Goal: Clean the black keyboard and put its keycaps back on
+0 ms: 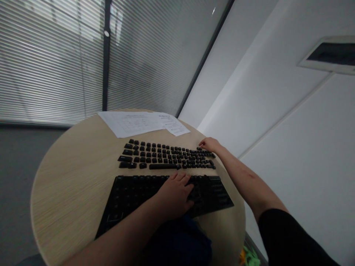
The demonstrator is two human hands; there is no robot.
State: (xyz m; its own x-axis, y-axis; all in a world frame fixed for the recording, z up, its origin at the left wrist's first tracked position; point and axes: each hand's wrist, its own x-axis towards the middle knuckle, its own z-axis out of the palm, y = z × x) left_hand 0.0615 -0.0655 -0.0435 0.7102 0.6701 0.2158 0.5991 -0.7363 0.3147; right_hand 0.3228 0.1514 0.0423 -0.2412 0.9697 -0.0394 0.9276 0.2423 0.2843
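A black keyboard (133, 195) lies near the table's front edge, some keys along its back row standing up. My left hand (177, 190) rests palm down across its middle, fingers spread and covering part of it. Behind the keyboard, loose black keycaps (158, 155) are laid out in rows, with a long space bar keycap (163, 166) in the nearest row. At the far right end of the back row is my right hand (210, 143). Its fingers are bent together, tips down at a small keycap (199, 148).
Printed paper sheets (133, 123) lie at the back of the round wooden table (63, 181). A white wall (299, 147) runs close along the right side. Behind the table stands a glass partition with blinds (50, 66). Dark blue cloth (180, 244) shows at the front edge.
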